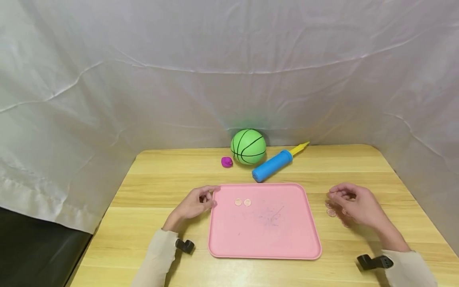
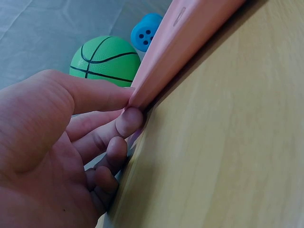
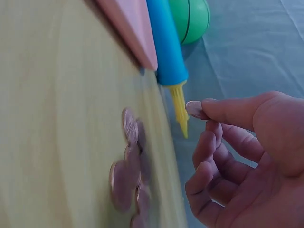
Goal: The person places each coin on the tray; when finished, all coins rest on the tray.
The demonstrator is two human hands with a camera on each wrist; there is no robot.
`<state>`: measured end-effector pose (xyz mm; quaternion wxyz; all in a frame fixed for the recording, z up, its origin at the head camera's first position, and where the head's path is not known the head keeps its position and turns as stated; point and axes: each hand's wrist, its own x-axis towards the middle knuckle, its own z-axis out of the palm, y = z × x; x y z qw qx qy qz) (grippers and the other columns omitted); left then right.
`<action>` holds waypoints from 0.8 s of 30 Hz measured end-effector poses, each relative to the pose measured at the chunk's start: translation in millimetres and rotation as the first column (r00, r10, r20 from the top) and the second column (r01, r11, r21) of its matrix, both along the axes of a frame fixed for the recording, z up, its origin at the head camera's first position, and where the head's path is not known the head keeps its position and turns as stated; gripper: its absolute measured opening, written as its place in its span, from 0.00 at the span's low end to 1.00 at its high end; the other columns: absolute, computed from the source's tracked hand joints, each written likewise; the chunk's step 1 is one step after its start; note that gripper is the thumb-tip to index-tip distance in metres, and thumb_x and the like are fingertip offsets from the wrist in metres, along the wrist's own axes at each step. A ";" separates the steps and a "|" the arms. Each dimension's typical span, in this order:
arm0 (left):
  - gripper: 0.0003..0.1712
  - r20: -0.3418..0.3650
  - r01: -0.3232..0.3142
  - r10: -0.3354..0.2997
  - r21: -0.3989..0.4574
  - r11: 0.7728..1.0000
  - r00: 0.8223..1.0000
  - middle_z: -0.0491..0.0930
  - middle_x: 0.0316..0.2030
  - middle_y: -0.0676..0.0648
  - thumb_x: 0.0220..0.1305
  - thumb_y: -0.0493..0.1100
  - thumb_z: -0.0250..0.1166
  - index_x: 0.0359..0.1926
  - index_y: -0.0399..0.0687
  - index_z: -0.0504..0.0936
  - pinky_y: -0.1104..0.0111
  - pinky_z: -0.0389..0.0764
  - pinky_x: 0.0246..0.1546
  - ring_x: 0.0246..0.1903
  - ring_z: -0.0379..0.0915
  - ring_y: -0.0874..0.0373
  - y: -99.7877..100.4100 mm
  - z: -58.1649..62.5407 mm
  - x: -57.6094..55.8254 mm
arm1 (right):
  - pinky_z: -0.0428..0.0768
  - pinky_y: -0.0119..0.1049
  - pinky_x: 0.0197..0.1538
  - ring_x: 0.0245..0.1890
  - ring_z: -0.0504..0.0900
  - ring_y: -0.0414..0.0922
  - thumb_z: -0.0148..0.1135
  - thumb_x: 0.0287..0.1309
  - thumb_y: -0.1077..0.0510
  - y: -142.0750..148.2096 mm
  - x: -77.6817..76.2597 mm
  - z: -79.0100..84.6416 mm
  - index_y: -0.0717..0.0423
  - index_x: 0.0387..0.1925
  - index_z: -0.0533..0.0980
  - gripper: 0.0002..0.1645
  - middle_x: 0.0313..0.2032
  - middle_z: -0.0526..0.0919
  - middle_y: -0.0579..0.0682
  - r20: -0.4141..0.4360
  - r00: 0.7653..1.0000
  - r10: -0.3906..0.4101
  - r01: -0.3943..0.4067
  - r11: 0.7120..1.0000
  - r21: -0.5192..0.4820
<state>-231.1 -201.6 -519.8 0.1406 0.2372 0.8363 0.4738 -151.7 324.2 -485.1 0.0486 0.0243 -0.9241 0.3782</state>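
Note:
My left hand (image 1: 195, 203) is at the far left corner of a pink tray (image 1: 265, 241), thumb and finger holding its rim. In the left wrist view, the thumb tip meets the tray's edge (image 2: 164, 57) and the other fingers curl below it. Two copper-coloured coins lie side by side on the tray, the left coin (image 1: 238, 202) close to the right coin (image 1: 247, 202). Right of the tray, my right hand (image 1: 358, 203) pinches a coin (image 3: 195, 110) between thumb and finger. Several loose coins (image 3: 122, 185) lie overlapping on the table beneath it, partly hidden in the head view.
Behind the tray stands a green ball (image 1: 248, 146) with black lines, beside a small purple object (image 1: 226, 162). A blue hand pump (image 1: 272, 165) with a yellow nozzle (image 1: 299, 148) lies right of the ball. Grey-white cloth (image 1: 215, 99) hangs around the wooden table (image 1: 150, 191).

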 end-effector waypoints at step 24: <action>0.32 0.001 -0.005 0.005 -0.010 1.000 1.000 0.81 0.36 0.42 0.72 0.33 0.69 0.74 0.32 0.75 0.76 0.71 0.35 0.32 0.69 0.60 0.5 2.0 0.7 | 0.81 0.30 0.38 0.37 0.81 0.44 0.74 0.71 0.56 -89.6 -35.5 6.6 0.57 0.47 0.87 0.10 0.38 0.88 0.51 0.025 0.982 0.189 -0.186 0.978 -0.094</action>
